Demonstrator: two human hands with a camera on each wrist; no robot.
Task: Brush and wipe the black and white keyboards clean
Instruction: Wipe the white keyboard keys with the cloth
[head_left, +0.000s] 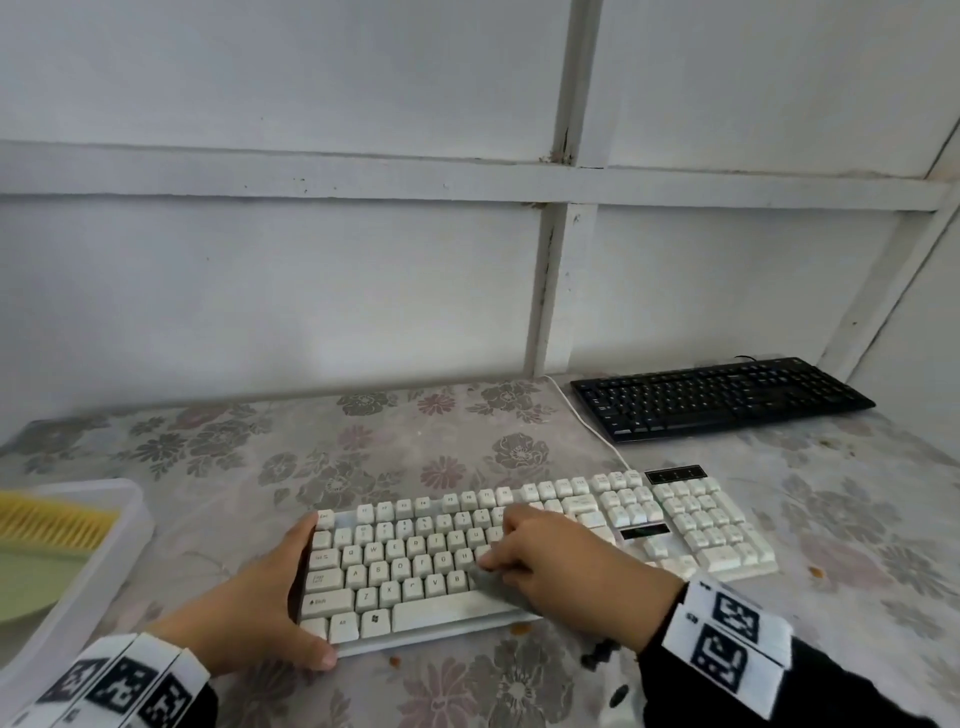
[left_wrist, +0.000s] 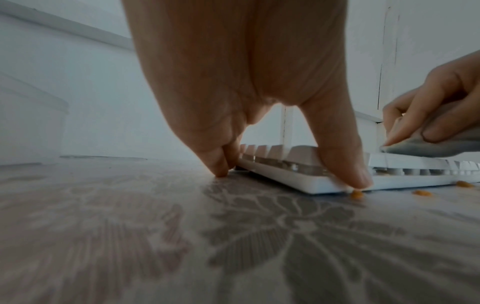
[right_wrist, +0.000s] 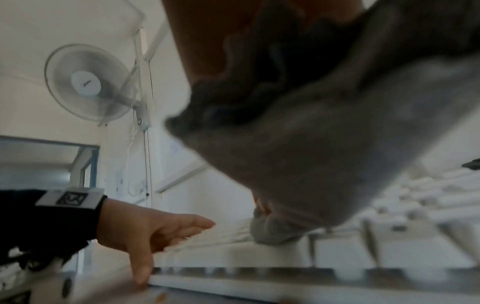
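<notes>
Head view shows my left hand (head_left: 249, 603) bracing the left end of the white keyboard (head_left: 727, 540), fingers straight, thumb on the front edge. My right hand (head_left: 561, 566) curls around a grey cloth (left_wrist: 426, 148) and presses it on the middle keys. So I judge the wiping of this keyboard is under way. Orange crumbs (left_wrist: 357, 194) lie on the table (head_left: 363, 447) by its front edge. The black keyboard (head_left: 722, 397) waits far right, untouched. The brush (head_left: 52, 527) lies in a tray (head_left: 122, 556).
</notes>
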